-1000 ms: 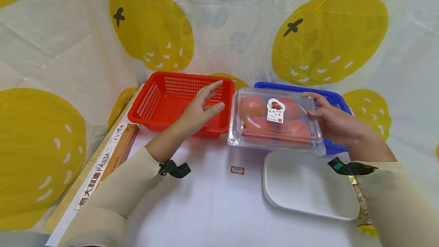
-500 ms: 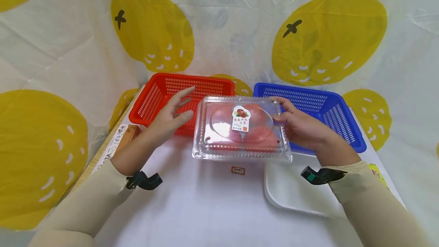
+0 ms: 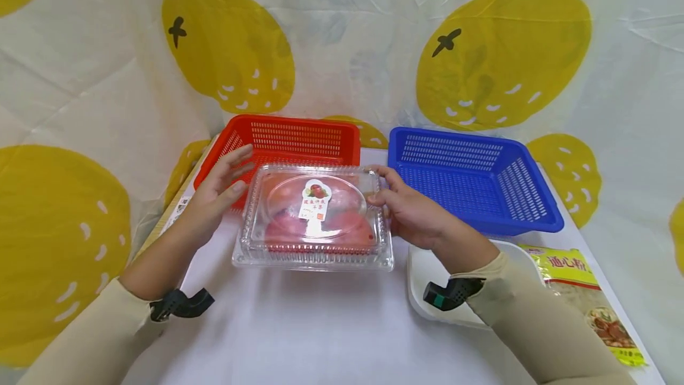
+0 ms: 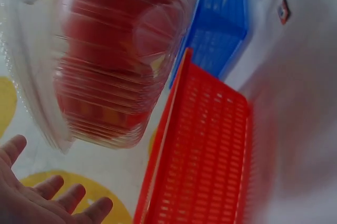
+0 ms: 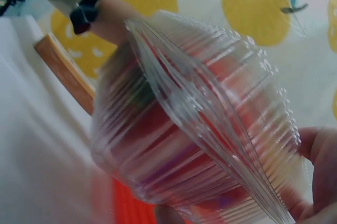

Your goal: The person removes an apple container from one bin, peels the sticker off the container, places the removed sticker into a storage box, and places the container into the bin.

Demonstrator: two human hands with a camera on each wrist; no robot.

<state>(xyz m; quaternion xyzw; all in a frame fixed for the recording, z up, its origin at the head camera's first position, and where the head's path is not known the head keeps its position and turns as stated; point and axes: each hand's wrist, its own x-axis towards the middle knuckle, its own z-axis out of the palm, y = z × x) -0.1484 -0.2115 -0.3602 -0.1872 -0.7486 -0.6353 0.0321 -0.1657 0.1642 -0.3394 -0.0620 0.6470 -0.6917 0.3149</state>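
A: Hands?
B: Right hand [image 3: 410,210] clamped on the clear pack [image 3: 314,232] at its 3 o'clock edge, thumb on top. Left hand [image 3: 211,199] at 9, fingers spread, nothing in it; left wrist view shows a gap to the pack. Hands well apart, pack between.

A: Pack where?
B: Near mid-view, held off the surface [image 3: 320,331], lid facing the person. Red produce [image 4: 105,29] inside, label [image 3: 315,199] on lid.

A: Further out, clock centred on pack?
B: Red basket [image 3: 299,125] at 11, blue basket [image 3: 449,151] between 2 and 3. White tray [image 3: 427,269] at 4, yellow packet [image 3: 574,275] beyond it.

A: Risks?
B: My read: one-sided grip, loaded thin plastic. Free side could sag or twist out. Squeezed edge may flex and pop the lid if the seam isn't latched. Carried low, it could clip the red basket's rim.

A: What can't be seen?
B: Seam latching: can't tell, right wrist view blurred. Produce count lost in glare. Red basket's near side behind the pack, tray partly under the right forearm. Small card [image 4: 284,11] only in left wrist view, print unreadable.
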